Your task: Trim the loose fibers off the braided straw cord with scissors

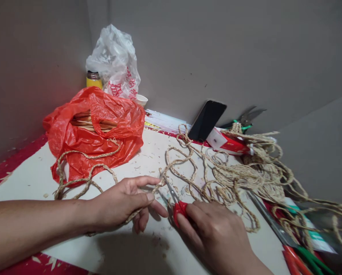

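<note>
A length of braided straw rope (166, 167) runs across the white sheet, and my left hand (130, 202) pinches it between thumb and fingers. My right hand (213, 231) grips small scissors by their red handles (180, 213). The scissor blades (172, 191) are parted and point up and left, close to the rope just beyond my left fingertips. Whether a blade touches the rope, I cannot tell. Loose rope also trails behind my left wrist, over the front of a red plastic bag (116, 114).
Straw strips (94, 121) lie inside the red bag. Behind it stand a yellow bottle (94, 80), a clear plastic bag (113, 57) and a white cup (141, 100). A phone (207, 120) leans near the wall. Coiled rope (245, 175) and larger scissors (274, 221) are on the right.
</note>
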Tool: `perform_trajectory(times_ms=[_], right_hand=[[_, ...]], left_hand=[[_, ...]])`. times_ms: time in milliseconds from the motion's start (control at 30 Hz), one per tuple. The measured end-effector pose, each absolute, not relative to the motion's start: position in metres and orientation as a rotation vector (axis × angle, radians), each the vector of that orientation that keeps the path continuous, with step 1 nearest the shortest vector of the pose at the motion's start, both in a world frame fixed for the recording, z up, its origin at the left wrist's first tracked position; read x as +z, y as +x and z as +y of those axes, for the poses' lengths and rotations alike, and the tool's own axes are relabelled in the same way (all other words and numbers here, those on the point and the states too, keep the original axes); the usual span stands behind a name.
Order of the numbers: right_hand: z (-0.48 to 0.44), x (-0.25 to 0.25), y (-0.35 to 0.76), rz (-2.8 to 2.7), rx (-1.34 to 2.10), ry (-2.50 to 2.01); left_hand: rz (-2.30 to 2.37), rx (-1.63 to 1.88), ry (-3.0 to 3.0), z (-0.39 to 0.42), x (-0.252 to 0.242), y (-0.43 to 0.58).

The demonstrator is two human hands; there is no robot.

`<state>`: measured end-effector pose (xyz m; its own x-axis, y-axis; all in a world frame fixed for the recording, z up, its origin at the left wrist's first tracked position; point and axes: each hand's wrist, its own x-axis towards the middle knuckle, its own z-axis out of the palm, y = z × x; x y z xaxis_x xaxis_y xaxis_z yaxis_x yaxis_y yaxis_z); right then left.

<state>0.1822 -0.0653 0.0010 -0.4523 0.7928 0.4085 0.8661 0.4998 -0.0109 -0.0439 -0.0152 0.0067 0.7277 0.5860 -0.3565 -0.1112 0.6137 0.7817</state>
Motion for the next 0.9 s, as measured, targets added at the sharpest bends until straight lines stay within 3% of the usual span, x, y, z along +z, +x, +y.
perform_trajectory(times_ms=[900], right_hand=[[-0.0632,0.0046,0.1795,-2.353,-0.119,-1.373]], left_hand=[[0.51,0.442,0.718,-0.0088,0.0087,-0.0455]])
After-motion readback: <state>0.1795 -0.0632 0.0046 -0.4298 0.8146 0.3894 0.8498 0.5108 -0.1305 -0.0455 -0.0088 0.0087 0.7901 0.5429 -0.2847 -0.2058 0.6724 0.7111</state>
